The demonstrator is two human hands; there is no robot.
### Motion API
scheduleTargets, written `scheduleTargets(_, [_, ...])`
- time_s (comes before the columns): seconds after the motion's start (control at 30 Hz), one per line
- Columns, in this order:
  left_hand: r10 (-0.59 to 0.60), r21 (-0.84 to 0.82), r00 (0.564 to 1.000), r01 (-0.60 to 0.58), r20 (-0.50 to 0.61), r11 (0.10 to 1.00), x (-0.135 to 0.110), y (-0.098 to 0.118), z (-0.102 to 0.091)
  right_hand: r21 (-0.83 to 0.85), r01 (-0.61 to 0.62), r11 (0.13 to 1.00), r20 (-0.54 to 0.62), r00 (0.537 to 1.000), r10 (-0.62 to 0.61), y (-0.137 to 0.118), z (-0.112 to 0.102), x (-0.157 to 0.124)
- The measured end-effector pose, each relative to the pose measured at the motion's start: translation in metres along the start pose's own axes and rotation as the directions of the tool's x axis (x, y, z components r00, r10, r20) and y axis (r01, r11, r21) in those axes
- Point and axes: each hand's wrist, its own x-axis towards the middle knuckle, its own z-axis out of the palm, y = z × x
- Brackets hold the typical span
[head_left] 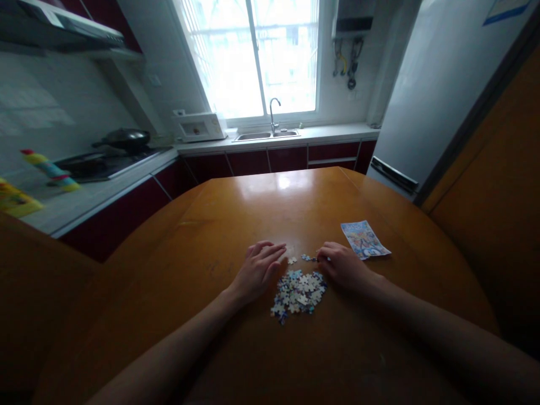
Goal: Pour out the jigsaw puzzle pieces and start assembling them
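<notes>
A heap of small jigsaw puzzle pieces (299, 292) lies on the wooden table between my hands, some with pale backs up, others showing blue print. My left hand (259, 267) rests left of the heap, fingers stretched out and holding nothing. Just beyond its fingertips is a single pale piece (292, 260). My right hand (340, 261) is at the heap's upper right, its fingers curled and pressed together on a puzzle piece at the end of a short row of pieces (307, 257). The fingers partly hide that piece.
A printed picture sheet (365, 239) lies beyond my right hand on the rounded wooden table (261, 208). Behind it are a counter with a sink (264, 135) and a microwave (200, 127). A wok (126, 138) sits on the left stove; a fridge (439, 84) stands right.
</notes>
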Motion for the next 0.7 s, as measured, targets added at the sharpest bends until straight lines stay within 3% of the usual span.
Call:
scheduleTargets(0.13, [0.009, 0.011, 1.000, -0.009, 0.024, 1.000, 0.0017, 0.0002, -0.0004, 0.044, -0.061, 0.997, -0.027, 0.998, 0.062, 0.0020, 0.0002, 0.0008])
scheduleTargets(0.3, [0.043, -0.021, 0.989, -0.041, 0.139, 0.999, 0.0042, 0.0063, -0.0027, 0.008, -0.127, 0.992, -0.033, 0.991, 0.127, 0.0025, 0.0048, 0.0026])
scheduleTargets(0.47, [0.015, -0.029, 0.998, -0.014, 0.053, 0.999, 0.0060, 0.0077, 0.0008, -0.056, -0.160, 0.986, -0.082, 0.985, 0.155, -0.0007, 0.0044, 0.0036])
scheduleTargets(0.7, [0.009, 0.171, 1.000, -0.010, 0.007, 0.985, 0.0033, 0.0054, 0.0059, -0.039, -0.134, 0.990, -0.209, 0.970, 0.123, -0.0069, 0.0057, 0.0037])
